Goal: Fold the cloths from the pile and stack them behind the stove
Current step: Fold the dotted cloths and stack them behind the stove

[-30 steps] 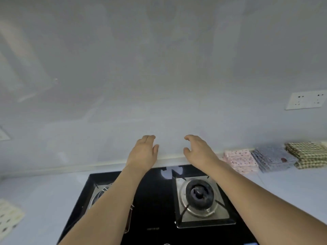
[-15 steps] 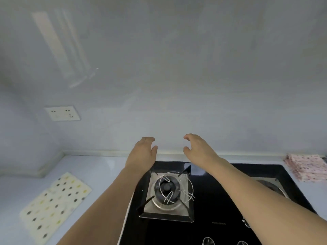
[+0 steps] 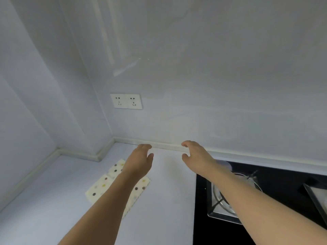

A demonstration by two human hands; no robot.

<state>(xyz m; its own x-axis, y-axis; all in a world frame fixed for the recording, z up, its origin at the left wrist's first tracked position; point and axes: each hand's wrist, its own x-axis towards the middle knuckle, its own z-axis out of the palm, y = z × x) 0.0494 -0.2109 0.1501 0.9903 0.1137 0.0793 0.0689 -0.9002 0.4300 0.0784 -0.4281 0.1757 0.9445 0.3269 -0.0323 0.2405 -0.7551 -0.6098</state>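
Left hand: empty, fingers spread, above polka-dot cloth.
Right hand: empty, fingers apart.
Tip: pinch two cloth corners, lift flat.

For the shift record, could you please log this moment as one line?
left hand: empty, open | right hand: empty, open | dotted cloth: flat on counter, under left forearm | stove: right
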